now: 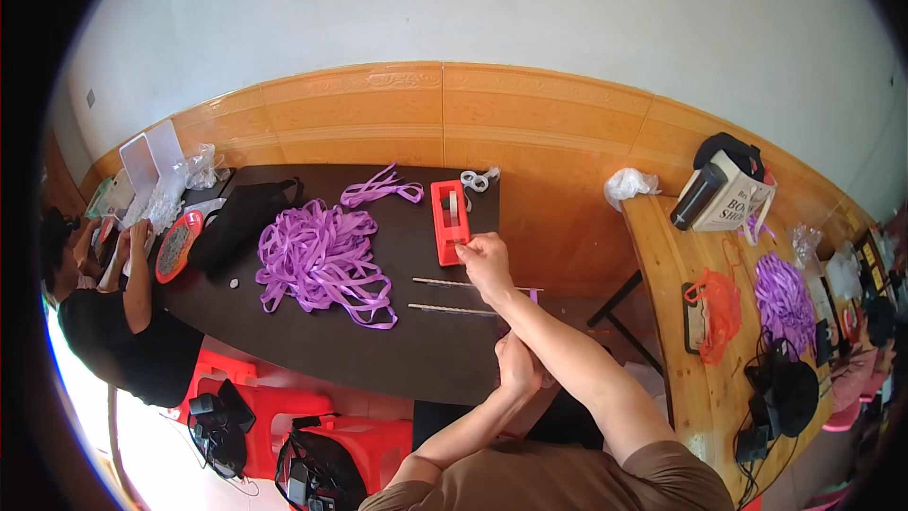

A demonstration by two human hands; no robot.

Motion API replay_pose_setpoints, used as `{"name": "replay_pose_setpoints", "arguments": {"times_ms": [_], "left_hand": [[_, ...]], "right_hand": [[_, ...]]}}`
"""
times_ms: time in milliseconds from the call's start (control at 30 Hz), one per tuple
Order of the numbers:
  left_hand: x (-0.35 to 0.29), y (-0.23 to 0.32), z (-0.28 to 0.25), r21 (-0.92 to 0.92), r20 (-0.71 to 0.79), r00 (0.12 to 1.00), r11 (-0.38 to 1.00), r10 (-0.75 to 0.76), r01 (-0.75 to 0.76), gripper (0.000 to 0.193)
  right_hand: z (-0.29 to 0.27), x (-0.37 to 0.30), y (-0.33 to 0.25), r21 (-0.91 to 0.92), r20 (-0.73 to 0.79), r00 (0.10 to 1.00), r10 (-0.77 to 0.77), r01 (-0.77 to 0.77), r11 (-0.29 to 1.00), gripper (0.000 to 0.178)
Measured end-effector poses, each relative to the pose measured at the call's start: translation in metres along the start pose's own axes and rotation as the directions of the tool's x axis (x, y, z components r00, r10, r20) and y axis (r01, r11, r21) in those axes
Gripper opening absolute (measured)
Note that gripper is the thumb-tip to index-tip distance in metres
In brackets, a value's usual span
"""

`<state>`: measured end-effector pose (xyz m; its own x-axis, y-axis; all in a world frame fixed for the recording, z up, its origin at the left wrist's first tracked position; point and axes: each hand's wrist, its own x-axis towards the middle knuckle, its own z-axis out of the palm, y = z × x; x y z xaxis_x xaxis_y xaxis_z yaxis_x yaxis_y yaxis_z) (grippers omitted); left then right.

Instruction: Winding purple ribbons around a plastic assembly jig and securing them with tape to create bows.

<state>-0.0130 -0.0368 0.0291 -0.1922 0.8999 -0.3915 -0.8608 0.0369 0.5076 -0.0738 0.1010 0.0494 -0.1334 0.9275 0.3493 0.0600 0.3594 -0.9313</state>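
My right hand [487, 265] is closed, its fingertips pinched at the near end of a red tape dispenser [442, 218]. Whether a strip of tape is between them is too small to tell. My left hand [518, 364] is curled closed just off the table's right edge, below my right forearm. What it holds is hidden. Two thin, pale, twisted sticks [445, 308] lie left of my right wrist; the farther one runs behind that hand. Beyond my right forearm a bit of purple ribbon [532, 296] shows. A big loose heap of purple ribbon [317, 260] covers the middle of the dark table.
Tape rolls [475, 181] and a smaller ribbon bundle [383, 191] lie at the back. Leftward are a black bag [241, 222], a red tray [180, 246] and a co-worker [123, 322]. A wooden table [676, 322] to the right bears more ribbon, bags and cables. Red stools [274, 426] stand in front.
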Motion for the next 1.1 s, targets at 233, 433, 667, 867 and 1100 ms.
{"name": "replay_pose_setpoints", "arguments": {"times_ms": [233,433,667,867,1100], "left_hand": [[0.010,-0.009,0.000,0.017,-0.051,0.991,0.993,0.121,-0.120,0.040],[0.010,-0.010,0.002,0.033,-0.004,0.983,0.982,0.185,-0.185,0.047],[0.015,-0.012,0.003,0.084,-0.072,0.978,0.978,0.198,-0.192,0.051],[0.019,-0.011,0.006,0.104,-0.110,0.981,0.983,0.161,-0.150,0.044],[0.022,-0.011,0.010,0.091,-0.145,0.980,0.988,0.139,-0.127,0.035]], "right_hand": [[-0.055,0.015,-0.007,0.080,0.437,0.864,0.251,-0.315,0.946,0.015],[-0.150,0.018,-0.035,-0.070,0.739,0.616,0.272,-0.332,0.941,0.013],[-0.174,0.007,-0.015,-0.163,0.863,0.471,0.183,-0.083,0.983,0.015],[-0.166,0.008,-0.005,-0.176,0.882,0.440,0.170,-0.026,0.984,0.018],[-0.163,0.008,0.002,-0.183,0.848,0.513,0.133,0.046,0.982,0.020]]}}
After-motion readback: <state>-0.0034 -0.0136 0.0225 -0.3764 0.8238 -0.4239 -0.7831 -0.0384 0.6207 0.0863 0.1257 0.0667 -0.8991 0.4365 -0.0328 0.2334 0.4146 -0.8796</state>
